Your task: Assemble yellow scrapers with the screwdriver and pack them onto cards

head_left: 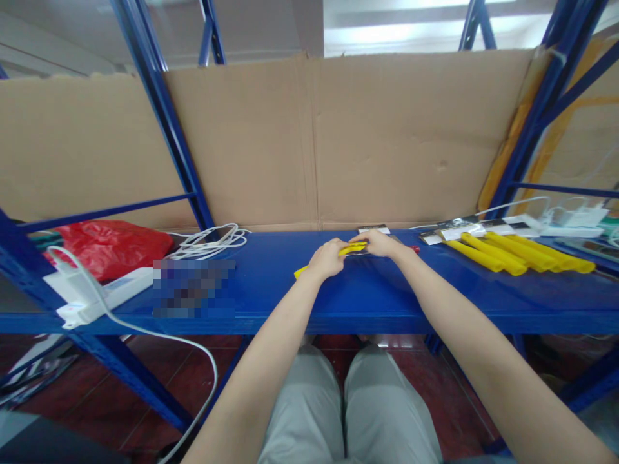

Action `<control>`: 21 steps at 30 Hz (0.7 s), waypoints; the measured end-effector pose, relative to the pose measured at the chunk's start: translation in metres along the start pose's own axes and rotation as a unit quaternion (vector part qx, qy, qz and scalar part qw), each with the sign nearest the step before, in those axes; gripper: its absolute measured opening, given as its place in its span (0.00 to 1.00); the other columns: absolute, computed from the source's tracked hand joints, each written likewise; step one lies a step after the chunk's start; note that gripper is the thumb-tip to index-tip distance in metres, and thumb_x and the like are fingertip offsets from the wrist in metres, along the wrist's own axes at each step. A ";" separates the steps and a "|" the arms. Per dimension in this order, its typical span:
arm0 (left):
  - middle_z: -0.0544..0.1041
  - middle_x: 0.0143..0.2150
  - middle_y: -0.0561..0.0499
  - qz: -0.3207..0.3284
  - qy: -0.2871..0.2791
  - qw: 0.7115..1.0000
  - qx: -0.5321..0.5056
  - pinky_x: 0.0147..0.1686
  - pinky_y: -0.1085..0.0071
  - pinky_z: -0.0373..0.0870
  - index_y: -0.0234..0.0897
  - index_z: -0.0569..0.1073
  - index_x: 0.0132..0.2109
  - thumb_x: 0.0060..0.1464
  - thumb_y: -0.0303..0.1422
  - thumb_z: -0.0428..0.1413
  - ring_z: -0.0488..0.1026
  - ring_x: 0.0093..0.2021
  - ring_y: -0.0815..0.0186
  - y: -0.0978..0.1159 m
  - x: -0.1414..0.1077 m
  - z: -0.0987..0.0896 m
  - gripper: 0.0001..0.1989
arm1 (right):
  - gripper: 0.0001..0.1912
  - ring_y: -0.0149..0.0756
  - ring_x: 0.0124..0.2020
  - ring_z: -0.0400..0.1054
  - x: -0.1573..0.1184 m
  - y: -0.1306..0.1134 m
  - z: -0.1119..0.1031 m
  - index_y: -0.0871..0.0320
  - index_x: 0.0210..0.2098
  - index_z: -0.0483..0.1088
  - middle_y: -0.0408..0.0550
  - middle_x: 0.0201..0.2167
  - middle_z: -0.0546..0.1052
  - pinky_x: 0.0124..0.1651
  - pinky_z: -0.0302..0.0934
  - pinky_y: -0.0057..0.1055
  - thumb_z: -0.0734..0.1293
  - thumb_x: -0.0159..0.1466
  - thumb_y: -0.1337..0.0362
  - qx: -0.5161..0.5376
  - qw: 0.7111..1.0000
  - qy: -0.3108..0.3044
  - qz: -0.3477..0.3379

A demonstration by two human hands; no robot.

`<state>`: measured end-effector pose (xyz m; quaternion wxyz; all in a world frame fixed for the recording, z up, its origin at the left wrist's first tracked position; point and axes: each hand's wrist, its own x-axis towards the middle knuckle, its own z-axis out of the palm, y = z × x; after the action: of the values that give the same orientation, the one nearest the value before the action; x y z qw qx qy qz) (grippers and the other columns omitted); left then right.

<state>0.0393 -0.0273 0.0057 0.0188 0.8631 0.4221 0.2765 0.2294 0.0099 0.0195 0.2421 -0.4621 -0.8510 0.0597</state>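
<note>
Strip (356,247) of yellow, probably light and pliable, at twelve o'clock: left hand (329,258) grasps its middle, right hand (380,243) pinches its two-o'clock end, sensible holding places.

A blue metal bench (377,290) spans the middle, backed at twelve o'clock by tall creased cardboard (387,135) between blue uprights (162,103) at ten and two — bright white light (420,32) above at one, dark red floor tiles (169,367) below at eight and four.
</note>
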 end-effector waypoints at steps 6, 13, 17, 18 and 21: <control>0.74 0.53 0.46 0.003 0.001 1.000 0.003 0.55 0.69 0.65 0.38 0.74 0.53 0.54 0.22 0.52 0.71 0.53 0.62 0.000 0.000 0.000 0.20 | 0.25 0.36 0.43 0.74 0.001 0.000 0.001 0.56 0.41 0.78 0.47 0.43 0.80 0.49 0.64 0.30 0.59 0.52 0.81 -0.020 1.000 0.022 -0.005; 0.75 0.53 0.44 0.003 0.006 1.000 0.007 0.54 0.70 0.65 0.36 0.74 0.53 0.54 0.23 0.53 0.71 0.53 0.61 0.001 0.000 0.000 0.19 | 0.13 0.39 0.46 0.72 0.000 0.000 0.000 0.59 0.37 0.78 0.52 0.43 0.79 0.52 0.62 0.34 0.63 0.59 0.73 -0.029 0.997 0.067 -0.031; 0.75 0.53 0.44 -0.001 0.006 1.000 0.010 0.54 0.69 0.65 0.36 0.73 0.54 0.54 0.24 0.54 0.71 0.53 0.60 0.001 -0.001 0.000 0.20 | 0.11 0.38 0.47 0.71 0.002 0.003 0.001 0.58 0.34 0.77 0.51 0.43 0.79 0.53 0.61 0.35 0.63 0.58 0.73 -0.036 0.996 0.075 -0.036; 0.75 0.53 0.44 -0.002 0.006 1.000 0.011 0.54 0.69 0.65 0.36 0.73 0.54 0.54 0.24 0.54 0.71 0.53 0.60 0.001 -0.001 0.001 0.20 | 0.11 0.38 0.47 0.71 0.002 0.003 0.001 0.58 0.34 0.77 0.51 0.43 0.78 0.53 0.61 0.35 0.63 0.58 0.73 -0.037 0.996 0.075 -0.040; 0.75 0.52 0.44 -0.012 0.005 1.000 0.014 0.54 0.69 0.65 0.36 0.74 0.52 0.54 0.25 0.54 0.71 0.53 0.60 0.000 0.000 0.002 0.18 | 0.09 0.38 0.45 0.71 0.003 0.005 0.001 0.59 0.32 0.75 0.52 0.41 0.78 0.52 0.61 0.34 0.63 0.58 0.73 -0.038 0.995 0.078 -0.045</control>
<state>0.0398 -0.0270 0.0041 0.0077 0.8568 0.4362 0.2750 0.2311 0.0150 0.0178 0.2928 -0.4354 -0.8511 -0.0201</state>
